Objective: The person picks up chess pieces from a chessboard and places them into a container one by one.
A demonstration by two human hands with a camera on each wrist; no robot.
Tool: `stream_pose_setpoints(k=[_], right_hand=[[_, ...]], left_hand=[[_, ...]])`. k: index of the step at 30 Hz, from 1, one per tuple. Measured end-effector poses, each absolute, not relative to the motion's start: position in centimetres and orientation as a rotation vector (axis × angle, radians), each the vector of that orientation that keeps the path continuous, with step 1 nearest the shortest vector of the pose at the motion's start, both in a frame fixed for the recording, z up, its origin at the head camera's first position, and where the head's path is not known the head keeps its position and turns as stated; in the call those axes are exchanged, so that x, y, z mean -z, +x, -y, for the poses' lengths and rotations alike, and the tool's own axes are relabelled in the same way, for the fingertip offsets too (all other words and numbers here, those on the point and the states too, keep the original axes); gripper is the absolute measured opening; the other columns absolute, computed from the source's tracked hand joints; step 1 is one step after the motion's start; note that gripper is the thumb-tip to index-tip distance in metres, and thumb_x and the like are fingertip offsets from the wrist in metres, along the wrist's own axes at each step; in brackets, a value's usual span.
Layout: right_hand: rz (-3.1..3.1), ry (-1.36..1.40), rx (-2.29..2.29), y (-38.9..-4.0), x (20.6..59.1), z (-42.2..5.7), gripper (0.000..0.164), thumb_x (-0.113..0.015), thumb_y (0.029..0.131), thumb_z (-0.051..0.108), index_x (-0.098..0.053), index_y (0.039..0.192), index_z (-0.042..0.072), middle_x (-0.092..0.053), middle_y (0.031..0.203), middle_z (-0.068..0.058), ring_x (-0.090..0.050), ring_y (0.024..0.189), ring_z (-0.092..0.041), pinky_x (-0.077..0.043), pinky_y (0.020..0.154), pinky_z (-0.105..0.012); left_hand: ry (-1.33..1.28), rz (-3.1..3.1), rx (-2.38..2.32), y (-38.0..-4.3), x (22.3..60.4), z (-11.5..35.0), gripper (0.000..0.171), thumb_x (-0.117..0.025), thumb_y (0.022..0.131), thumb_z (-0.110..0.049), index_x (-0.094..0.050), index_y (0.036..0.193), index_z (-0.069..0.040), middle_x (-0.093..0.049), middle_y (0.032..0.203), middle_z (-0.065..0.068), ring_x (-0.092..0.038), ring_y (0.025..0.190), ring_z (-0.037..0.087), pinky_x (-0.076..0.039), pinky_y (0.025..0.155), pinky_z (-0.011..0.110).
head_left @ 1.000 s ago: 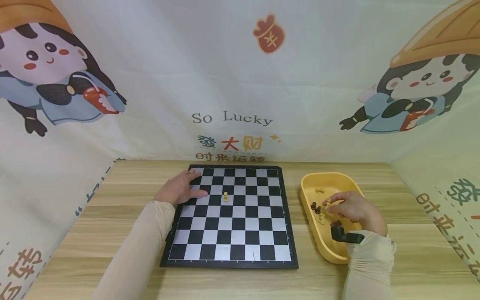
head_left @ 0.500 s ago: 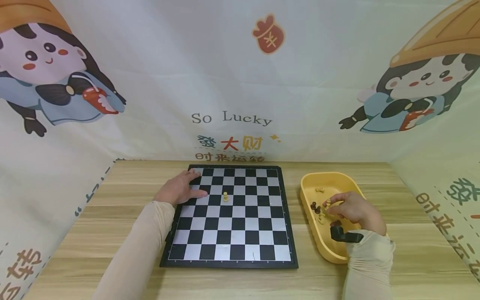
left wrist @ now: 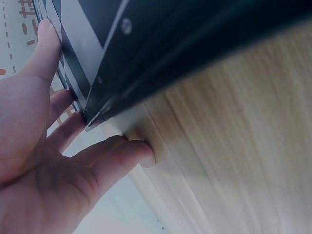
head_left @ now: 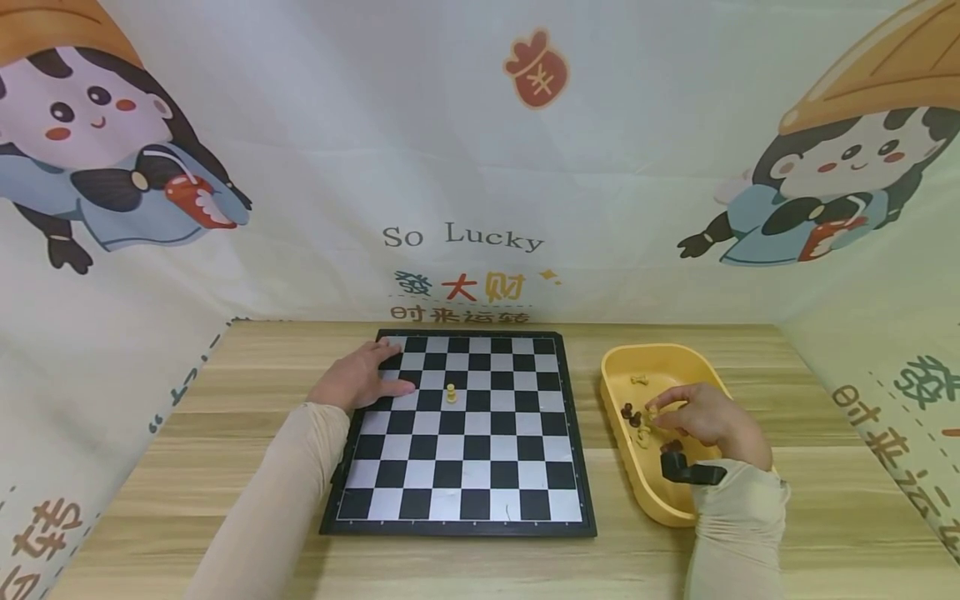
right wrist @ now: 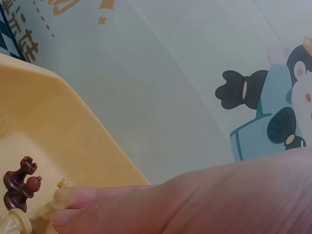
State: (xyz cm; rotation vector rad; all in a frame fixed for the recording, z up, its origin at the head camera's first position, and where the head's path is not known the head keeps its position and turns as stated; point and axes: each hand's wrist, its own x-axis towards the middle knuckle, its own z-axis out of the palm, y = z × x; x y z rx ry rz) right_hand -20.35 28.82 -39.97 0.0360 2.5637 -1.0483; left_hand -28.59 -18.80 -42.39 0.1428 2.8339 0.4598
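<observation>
My left hand (head_left: 356, 377) rests on the left edge of a black-and-white chessboard (head_left: 457, 530). In the left wrist view its thumb lies on the board's top, while the lower fingertips (left wrist: 146, 155) touch the wooden table. One cream chess piece (head_left: 451, 394) stands upright left of the board's centre. My right hand (head_left: 708, 419) reaches into a yellow tray (head_left: 609, 358) and pinches a cream chess piece (head_left: 652, 412), whose kind is mostly hidden by the fingers. Beside it lie a brown rook (right wrist: 22, 170), a brown bishop (right wrist: 27, 189) and another cream piece (right wrist: 14, 222).
A further cream piece (head_left: 639, 380) lies near the tray's far end. The tray stands right of the board with a strip of wooden table (head_left: 600, 483) between them. Behind rises a printed cloth backdrop (head_left: 360, 125). A black wrist mount (head_left: 690, 472) sits on the right sleeve.
The pinched cream piece has shifted slightly and turned in my right hand's fingers. My left hand, the board and the piece on it stay put.
</observation>
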Motion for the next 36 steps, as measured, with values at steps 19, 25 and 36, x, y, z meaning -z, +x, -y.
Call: stream_pose_setpoints(k=[19, 25, 36], right_hand=[[-2.679, 0.008, 0.911, -20.0, 38.1, -28.1, 0.030, -0.064, 0.098, 0.022, -0.071, 0.122, 0.006, -0.067, 0.118, -0.020, -0.061, 0.100, -0.029, -0.046, 0.078, -0.036], [-2.725, -0.057, 0.929, -19.5, 37.2, -27.4, 0.028, -0.062, 0.100, 0.022, -0.072, 0.120, 0.005, -0.064, 0.127, -0.025, -0.065, 0.102, -0.032, -0.049, 0.078, -0.036], [-2.863, -0.240, 0.888, -19.7, 35.9, -23.4, 0.023, -0.066, 0.097, 0.026, -0.077, 0.108, 0.009, -0.075, 0.114, -0.014, -0.066, 0.097, -0.027, -0.053, 0.081, -0.037]], left_hand=[[0.149, -2.849, -0.466, -28.3, 42.4, 19.0, 0.087, -0.073, 0.091, -0.050, -0.036, 0.159, -0.012, -0.025, 0.168, 0.021, -0.029, 0.153, 0.047, -0.032, 0.123, 0.060], [0.156, -2.851, -0.465, -28.4, 42.5, 19.0, 0.087, -0.073, 0.091, -0.050, -0.035, 0.159, -0.012, -0.025, 0.168, 0.020, -0.029, 0.153, 0.046, -0.032, 0.123, 0.060], [0.156, -2.849, -0.464, -28.4, 42.3, 18.8, 0.087, -0.073, 0.091, -0.049, -0.035, 0.160, -0.012, -0.024, 0.169, 0.019, -0.028, 0.154, 0.045, -0.031, 0.124, 0.059]])
